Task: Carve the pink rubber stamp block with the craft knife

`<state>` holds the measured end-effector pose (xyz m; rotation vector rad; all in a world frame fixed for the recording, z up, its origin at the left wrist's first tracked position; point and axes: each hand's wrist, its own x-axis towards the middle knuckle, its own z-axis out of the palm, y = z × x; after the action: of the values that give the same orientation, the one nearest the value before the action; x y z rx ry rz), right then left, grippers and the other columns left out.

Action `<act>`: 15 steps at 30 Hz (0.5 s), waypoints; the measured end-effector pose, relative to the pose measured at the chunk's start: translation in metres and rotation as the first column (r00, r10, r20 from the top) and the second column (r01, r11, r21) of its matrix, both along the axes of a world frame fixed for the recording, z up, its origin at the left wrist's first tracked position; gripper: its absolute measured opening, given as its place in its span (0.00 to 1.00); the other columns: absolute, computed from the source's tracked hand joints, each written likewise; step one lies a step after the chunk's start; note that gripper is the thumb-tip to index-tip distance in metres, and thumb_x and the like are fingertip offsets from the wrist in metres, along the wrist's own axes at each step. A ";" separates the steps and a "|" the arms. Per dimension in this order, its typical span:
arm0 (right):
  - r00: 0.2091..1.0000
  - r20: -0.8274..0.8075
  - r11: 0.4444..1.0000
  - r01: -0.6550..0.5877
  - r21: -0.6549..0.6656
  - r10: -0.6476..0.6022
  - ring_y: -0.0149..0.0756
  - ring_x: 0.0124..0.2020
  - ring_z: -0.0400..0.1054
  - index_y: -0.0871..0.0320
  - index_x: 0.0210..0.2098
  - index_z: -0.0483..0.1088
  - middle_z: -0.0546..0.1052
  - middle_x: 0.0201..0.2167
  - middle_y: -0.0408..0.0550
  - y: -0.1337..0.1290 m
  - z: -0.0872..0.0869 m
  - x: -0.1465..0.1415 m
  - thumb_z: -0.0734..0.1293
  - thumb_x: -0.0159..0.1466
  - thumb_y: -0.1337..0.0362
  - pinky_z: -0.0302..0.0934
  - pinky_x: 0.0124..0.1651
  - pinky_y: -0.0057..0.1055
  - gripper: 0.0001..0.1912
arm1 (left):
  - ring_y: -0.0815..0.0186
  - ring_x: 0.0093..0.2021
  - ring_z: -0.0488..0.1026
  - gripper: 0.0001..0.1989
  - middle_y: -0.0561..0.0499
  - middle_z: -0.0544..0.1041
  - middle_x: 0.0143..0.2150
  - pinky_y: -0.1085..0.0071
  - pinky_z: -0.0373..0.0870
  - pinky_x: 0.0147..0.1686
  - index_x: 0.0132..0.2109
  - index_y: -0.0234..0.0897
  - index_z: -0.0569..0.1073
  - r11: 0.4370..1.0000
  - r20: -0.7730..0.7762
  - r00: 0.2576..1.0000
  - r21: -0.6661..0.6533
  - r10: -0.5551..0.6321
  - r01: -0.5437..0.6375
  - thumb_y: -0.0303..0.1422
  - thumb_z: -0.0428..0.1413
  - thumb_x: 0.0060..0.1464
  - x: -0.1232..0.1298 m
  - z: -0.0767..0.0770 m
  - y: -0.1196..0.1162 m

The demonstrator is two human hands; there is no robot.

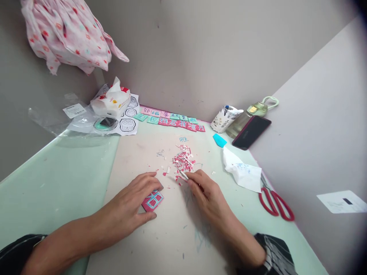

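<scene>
Beneath the fingers of my left hand [133, 202] lies a small red piece [153, 201] with a light blue character on it; the fingers rest around its upper left side, thumb apart at its lower edge. My right hand [205, 191] pinches a thin tool [184, 175] with a pale tip, which points at a pile of red and white scraps [183, 158]. Smaller bits lie scattered between the hands on the beige board [129, 156]. Behind the pile, two rows of pink, red and green character tiles [173, 123] stretch across the back.
Back left are a tissue pack [111, 101], printed paper [128, 125] and clear plastic [71, 122]. At the right stand a cup [225, 119] and bottle [241, 121], with a phone [251, 132], blue piece [219, 140], crumpled tissue [243, 172] and red-handled scissors [276, 204].
</scene>
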<state>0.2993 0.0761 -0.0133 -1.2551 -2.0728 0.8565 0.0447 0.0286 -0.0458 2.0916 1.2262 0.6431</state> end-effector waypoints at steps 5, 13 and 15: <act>0.986 0.130 0.985 -0.122 0.120 0.107 0.36 0.31 0.67 0.56 0.53 0.73 0.73 0.34 0.48 -0.020 -0.006 -0.001 0.59 0.73 0.67 0.60 0.33 0.33 0.15 | 0.52 0.54 0.69 0.19 0.50 0.74 0.52 0.57 0.69 0.53 0.52 0.46 0.72 0.986 -0.056 0.986 0.074 0.157 -0.153 0.33 0.66 0.54 -0.001 -0.003 0.003; 0.973 0.129 0.981 -0.195 0.020 0.191 0.36 0.31 0.66 0.55 0.53 0.74 0.75 0.35 0.49 -0.031 -0.008 -0.013 0.58 0.72 0.66 0.59 0.33 0.32 0.15 | 0.53 0.54 0.70 0.16 0.50 0.75 0.50 0.59 0.70 0.53 0.50 0.45 0.74 0.981 -0.021 0.981 0.032 0.192 -0.191 0.34 0.63 0.55 -0.005 0.000 0.006; 0.993 -0.041 0.979 -0.116 -0.169 0.110 0.34 0.31 0.63 0.55 0.47 0.75 0.73 0.33 0.45 -0.031 -0.004 -0.017 0.63 0.71 0.62 0.58 0.33 0.31 0.11 | 0.54 0.54 0.70 0.15 0.50 0.75 0.51 0.59 0.70 0.54 0.50 0.46 0.74 0.977 0.040 0.976 -0.038 0.213 -0.212 0.35 0.61 0.55 -0.005 0.002 0.006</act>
<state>0.2825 0.0452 -0.0176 -1.2109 -2.0982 1.1195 0.0400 0.0341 -0.0441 1.9239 1.4384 0.7543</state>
